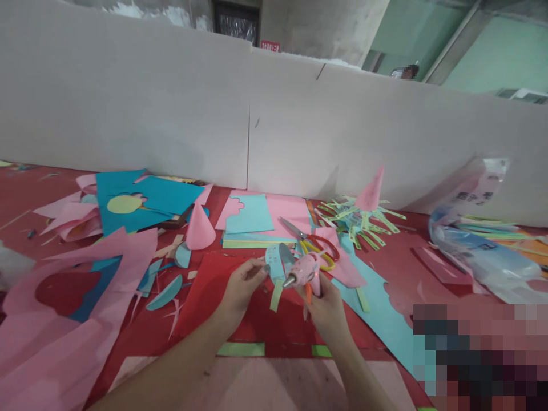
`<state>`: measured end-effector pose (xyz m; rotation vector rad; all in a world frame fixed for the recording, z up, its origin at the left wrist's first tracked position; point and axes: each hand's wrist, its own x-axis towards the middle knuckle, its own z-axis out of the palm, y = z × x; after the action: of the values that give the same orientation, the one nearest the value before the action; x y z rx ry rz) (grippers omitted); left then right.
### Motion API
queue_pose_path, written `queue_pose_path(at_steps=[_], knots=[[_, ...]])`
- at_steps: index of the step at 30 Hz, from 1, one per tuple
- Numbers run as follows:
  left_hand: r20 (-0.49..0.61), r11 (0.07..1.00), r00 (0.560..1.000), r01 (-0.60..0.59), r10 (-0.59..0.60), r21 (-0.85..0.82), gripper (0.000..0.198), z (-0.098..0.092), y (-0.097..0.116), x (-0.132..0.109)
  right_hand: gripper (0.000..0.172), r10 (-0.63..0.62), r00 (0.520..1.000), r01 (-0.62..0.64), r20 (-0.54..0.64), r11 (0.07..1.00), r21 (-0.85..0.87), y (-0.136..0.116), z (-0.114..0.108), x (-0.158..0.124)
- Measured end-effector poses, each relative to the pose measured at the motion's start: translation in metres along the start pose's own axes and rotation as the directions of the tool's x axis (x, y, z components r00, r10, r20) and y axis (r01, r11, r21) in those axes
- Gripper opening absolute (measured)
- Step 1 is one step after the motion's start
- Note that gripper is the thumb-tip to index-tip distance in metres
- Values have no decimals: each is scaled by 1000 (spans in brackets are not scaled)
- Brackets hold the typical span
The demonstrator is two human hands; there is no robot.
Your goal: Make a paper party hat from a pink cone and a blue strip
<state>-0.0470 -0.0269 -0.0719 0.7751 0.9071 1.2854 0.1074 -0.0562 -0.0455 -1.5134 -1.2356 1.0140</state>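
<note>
My left hand (240, 290) pinches the edge of a light-blue paper ring (274, 265) that has small writing on it. From the ring's lower side hangs a pale green paper strip (276, 294). Wrapped in my right hand (329, 305) is a pink glue gun (305, 269), its metal nozzle pointing left and down, close to the ring and strip. In this view I cannot tell whether the nozzle touches them. Just behind the gun lie scissors (295, 229) with red handles, and yellow handles (322, 258) beside them. Under both hands is a red sheet (205, 297).
Pink cone (200, 229) stands left; another pink cone (370, 191) tops a cluster of green strips (368, 231) at right. Paper sheets (252, 216) lie behind my hands, pink scraps (81, 342) at left, a plastic bag (483, 248) at right. A white panel (171, 103) borders the table.
</note>
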Motion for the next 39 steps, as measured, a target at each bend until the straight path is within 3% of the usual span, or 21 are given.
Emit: queue_pose_path(at_steps=[6,11,16,20,27,35,39], knots=[[93,986,989,124,-114,-108,34,-6,0,0,25,-33,991,42,-129,997,72,-2,-5,5],[91,984,988,137,-127,-112,33,-4,-1,1,23,-27,990,36,-139,998,61,-1,-7,7],[-9,994,998,53,-55,-100,27,0,0,-1,23,-144,978,121,-153,981,-150,1,-15,8],[-71,994,997,-8,1,-107,23,2,1,-1,30,-223,971,202,-81,956,-212,-1,-21,8],[-101,988,995,2,-18,-155,20,1,-1,0,43,-192,976,125,-106,886,-447,-8,-26,8],[-98,971,993,39,-63,-235,22,-3,0,2,31,-295,948,131,-119,702,-700,-2,-30,11],[-85,970,994,44,-66,-239,21,-3,-1,3,26,-285,945,74,-164,671,-738,1,-29,14]])
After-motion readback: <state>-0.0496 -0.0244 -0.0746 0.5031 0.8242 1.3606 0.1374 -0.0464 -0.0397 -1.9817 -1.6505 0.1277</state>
